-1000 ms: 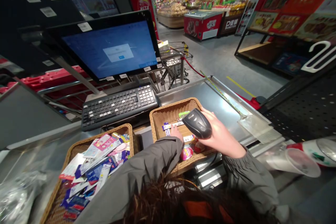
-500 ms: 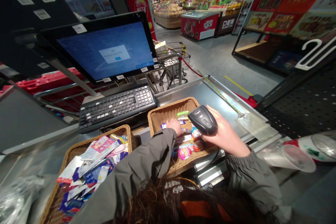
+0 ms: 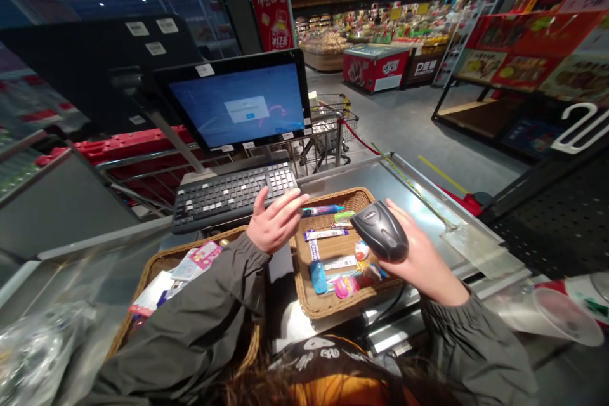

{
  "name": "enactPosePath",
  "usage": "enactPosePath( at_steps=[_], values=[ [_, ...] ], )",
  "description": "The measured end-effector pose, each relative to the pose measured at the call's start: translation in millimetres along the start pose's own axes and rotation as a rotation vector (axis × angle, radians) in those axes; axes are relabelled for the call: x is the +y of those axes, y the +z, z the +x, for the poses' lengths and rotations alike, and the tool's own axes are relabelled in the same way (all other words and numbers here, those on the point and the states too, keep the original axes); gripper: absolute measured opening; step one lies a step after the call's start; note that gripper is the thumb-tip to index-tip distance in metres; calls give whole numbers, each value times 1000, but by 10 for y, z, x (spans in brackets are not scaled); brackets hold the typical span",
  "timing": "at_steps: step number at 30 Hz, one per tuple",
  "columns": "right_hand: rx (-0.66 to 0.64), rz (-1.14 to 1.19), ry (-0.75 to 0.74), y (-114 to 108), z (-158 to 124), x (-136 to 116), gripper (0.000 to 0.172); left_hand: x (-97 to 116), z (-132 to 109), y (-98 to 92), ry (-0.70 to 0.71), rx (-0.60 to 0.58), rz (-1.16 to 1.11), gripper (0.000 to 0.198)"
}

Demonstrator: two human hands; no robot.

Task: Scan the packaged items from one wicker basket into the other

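My left hand [image 3: 277, 221] is above the front right part of the black keyboard [image 3: 233, 193], palm down, its fingers apart and holding nothing. My right hand [image 3: 421, 254] grips a black handheld scanner [image 3: 380, 230] over the right side of a wicker basket [image 3: 304, 295]. Inside this basket lie a blue packet [image 3: 318, 276], a pink round item [image 3: 346, 286], a purple-and-white stick [image 3: 326, 234], a green item [image 3: 344, 216] and other small pieces. Under my left sleeve, a second wicker basket [image 3: 151, 264] holds packets and cards, partly hidden.
A monitor [image 3: 242, 104] with a small dialog stands behind the keyboard. Crumpled clear plastic [image 3: 42, 352] lies at the lower left. Plastic cups [image 3: 566, 314] are at the right edge. A shopping cart [image 3: 333, 130] stands beyond the metal counter [image 3: 404, 187].
My left hand has come out of the right basket and moved left to the keyboard, its fingers now spread. The view has shifted, and my right hand still holds the scanner.
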State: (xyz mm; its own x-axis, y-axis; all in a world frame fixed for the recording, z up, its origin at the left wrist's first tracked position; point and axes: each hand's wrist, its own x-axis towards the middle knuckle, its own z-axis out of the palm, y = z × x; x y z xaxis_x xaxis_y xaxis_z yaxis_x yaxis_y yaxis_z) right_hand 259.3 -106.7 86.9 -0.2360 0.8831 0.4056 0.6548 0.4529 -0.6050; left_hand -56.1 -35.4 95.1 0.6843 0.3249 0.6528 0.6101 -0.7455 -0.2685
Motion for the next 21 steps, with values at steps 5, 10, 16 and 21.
enactPosePath(
  at_steps=[5, 10, 16, 21],
  values=[
    [-114, -43, -158, 131, 96, -408, 68, -54, -235, -277, -46, 23, 19, 19],
    [-200, -85, -216, 327, 147, -792, 56, -67, -364, -429, -28, 105, 159, 20],
    [-241, -120, -268, 507, 170, -1038, 47, -120, -615, -664, -80, -3, 205, 17],
    [-286, -106, -341, 627, 183, -1266, 63, -138, -861, -882, -74, -67, 192, 18]
  ],
)
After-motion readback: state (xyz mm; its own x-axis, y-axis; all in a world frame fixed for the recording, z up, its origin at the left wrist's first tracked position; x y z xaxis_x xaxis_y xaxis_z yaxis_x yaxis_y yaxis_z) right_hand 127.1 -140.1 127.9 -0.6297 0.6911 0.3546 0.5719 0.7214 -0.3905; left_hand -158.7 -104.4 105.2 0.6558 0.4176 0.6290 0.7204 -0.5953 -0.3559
